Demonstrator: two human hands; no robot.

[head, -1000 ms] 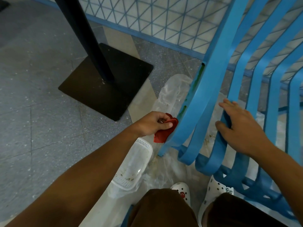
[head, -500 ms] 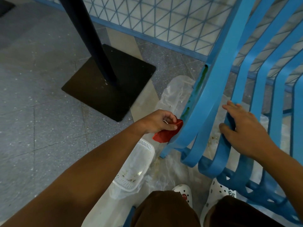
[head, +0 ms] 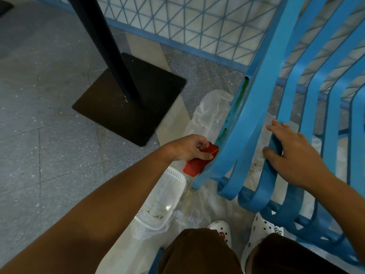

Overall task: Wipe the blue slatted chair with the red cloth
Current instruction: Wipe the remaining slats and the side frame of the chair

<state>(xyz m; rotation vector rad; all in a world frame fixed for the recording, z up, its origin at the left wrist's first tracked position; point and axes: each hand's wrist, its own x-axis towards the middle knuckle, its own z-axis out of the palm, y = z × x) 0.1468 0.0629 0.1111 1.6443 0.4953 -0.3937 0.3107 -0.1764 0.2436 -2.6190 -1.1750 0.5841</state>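
Upper left of the frame: grey speckled floor tiles [head: 49, 135]. One dark pole [head: 102, 42] rises from one black square base plate [head: 134, 99] in the upper centre-left. Behind it, along the top of the frame, runs a wall of tiles with a blue triangle pattern [head: 187, 22] above a blue skirting strip.

Centre: the left hand [head: 187, 148] reaches in from the lower left, its fingers and thumb curled around one red cloth [head: 199, 161]. The cloth is pressed against the outer edge of the leftmost slat of the blue slatted chair [head: 254, 119], low on that slat. Green staining shows on the same edge above the cloth.

Lower centre: one white perforated plastic basket [head: 164, 202] lies on crumpled clear plastic sheeting [head: 209, 113] with scraps of debris inside. The sheeting extends beneath the chair. Two white clogs [head: 262, 228] show at the bottom centre, below the chair's curved slats, with brown trouser legs in front of them.

Right: one chair only, with at least six blue slats countable before the frame edge. The right hand [head: 292, 155] rests on the second and third slats, fingers extended and lightly spread over the front, thumb hooked at the slat's left edge.
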